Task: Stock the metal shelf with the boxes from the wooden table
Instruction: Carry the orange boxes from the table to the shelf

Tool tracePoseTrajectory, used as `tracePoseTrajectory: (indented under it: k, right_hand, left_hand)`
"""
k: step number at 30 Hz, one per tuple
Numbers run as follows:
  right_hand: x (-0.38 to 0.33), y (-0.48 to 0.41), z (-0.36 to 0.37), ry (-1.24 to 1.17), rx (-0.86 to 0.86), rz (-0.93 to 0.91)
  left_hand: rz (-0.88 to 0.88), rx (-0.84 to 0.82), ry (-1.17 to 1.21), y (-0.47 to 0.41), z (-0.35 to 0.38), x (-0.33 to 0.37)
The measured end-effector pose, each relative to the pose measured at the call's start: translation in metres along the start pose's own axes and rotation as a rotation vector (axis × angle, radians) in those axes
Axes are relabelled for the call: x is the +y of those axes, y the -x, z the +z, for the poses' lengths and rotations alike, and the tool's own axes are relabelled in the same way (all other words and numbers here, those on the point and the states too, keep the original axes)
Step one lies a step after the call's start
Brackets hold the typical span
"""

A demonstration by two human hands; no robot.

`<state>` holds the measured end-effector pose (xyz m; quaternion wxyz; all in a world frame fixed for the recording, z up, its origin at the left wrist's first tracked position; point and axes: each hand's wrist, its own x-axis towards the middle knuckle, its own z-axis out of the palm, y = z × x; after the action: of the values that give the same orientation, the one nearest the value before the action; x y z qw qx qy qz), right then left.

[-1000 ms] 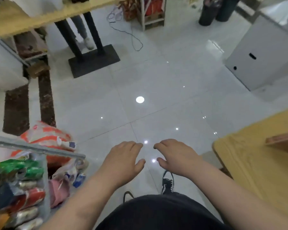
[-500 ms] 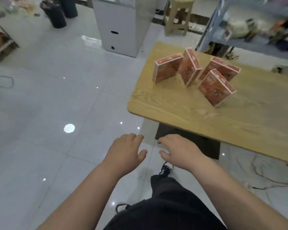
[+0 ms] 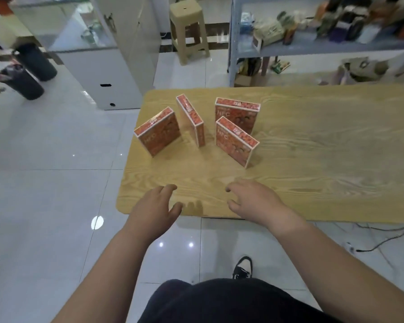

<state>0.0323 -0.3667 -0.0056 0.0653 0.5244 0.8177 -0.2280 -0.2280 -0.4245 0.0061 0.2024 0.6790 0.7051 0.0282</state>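
Four boxes [image 3: 160,134] stand near the surface's [image 3: 324,159] far left corner; my left hand [image 3: 154,208] and right hand [image 3: 254,201] hover over its near edge.

1. This looks like a small shop.
2. Far beyond the right hand [image 3: 254,201], a metal shelf [image 3: 324,48] carries packed goods [image 3: 268,33].
3. Far beyond the left hand [image 3: 153,210] stands a glass display counter [image 3: 79,31].
4. Four identical orange boxes [image 3: 160,136] stand on the wooden table [image 3: 313,159], ahead of both hands.
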Motion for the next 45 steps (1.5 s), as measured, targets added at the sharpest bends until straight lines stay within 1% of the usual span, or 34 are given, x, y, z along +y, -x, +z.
tracePoseTrajectory:
  k: [3, 5, 6, 9, 10, 11, 13, 15, 17, 19, 21, 23, 26, 29, 33, 37, 41, 43, 45]
  right_hand:
    - [0.023, -0.026, -0.014, -0.019, 0.048, 0.045]
    - [0.036, -0.045, -0.014, -0.089, 0.135, 0.097]
    - [0.043, -0.055, -0.012, -0.146, 0.221, 0.144]
    - [0.064, -0.083, 0.000, -0.295, 0.565, 0.339]
    - [0.070, -0.090, 0.004, -0.329, 0.625, 0.395]
    - [0.076, -0.098, 0.007, -0.362, 0.644, 0.434]
    - [0.084, -0.110, 0.010, -0.446, 0.613, 0.490]
    - [0.083, -0.120, 0.011, -0.611, 0.523, 0.558]
    - [0.079, -0.129, 0.012, -0.777, 0.489, 0.620]
    - [0.076, -0.136, 0.015, -0.916, 0.531, 0.669]
    - [0.071, -0.139, 0.019, -1.049, 0.615, 0.714]
    - [0.069, -0.139, 0.025, -1.091, 0.644, 0.737]
    - [0.072, -0.135, 0.032, -1.061, 0.555, 0.708]
    - [0.085, -0.127, 0.031, -1.095, 0.497, 0.678]
    - [0.107, -0.109, 0.031, -1.067, 0.360, 0.552]
    - [0.118, -0.098, 0.030, -1.010, 0.219, 0.392]
    - [0.126, -0.097, 0.027, -1.003, 0.058, 0.256]
    - [0.127, -0.100, 0.026, -0.966, -0.015, 0.181]
    - [0.125, -0.101, 0.025, -0.928, -0.066, 0.096]
  left_hand:
    - [-0.021, 0.014, 0.015, -0.036, -0.006, 0.002]
    - [-0.040, 0.046, 0.023, -0.059, -0.011, -0.005]
    - [-0.054, 0.067, 0.025, -0.071, -0.015, -0.010]
    - [-0.100, 0.137, 0.038, -0.110, -0.028, -0.036]
    - [-0.112, 0.171, 0.042, -0.124, -0.033, -0.046]
    - [-0.121, 0.205, 0.045, -0.138, -0.038, -0.057]
    - [-0.128, 0.231, 0.055, -0.168, -0.045, -0.079]
    - [-0.143, 0.187, 0.066, -0.193, -0.049, -0.095]
    - [-0.142, 0.125, 0.068, -0.215, -0.052, -0.106]
    - [-0.132, 0.059, 0.052, -0.235, -0.051, -0.115]
    - [-0.102, -0.036, 0.011, -0.251, -0.049, -0.122]
    - [-0.060, -0.107, -0.020, -0.262, -0.044, -0.126]
    - [0.001, -0.091, -0.068, -0.262, -0.033, -0.129]
    - [0.044, -0.072, -0.115, -0.245, -0.021, -0.132]
    - [0.053, -0.045, -0.111, -0.195, -0.003, -0.126]
    - [-0.020, -0.037, -0.091, -0.136, 0.024, -0.107]
    - [-0.084, -0.005, -0.060, -0.080, 0.055, -0.067]
    - [-0.163, 0.016, 0.021, -0.056, 0.065, -0.040]
    - [-0.283, 0.040, 0.142, -0.036, 0.070, -0.018]
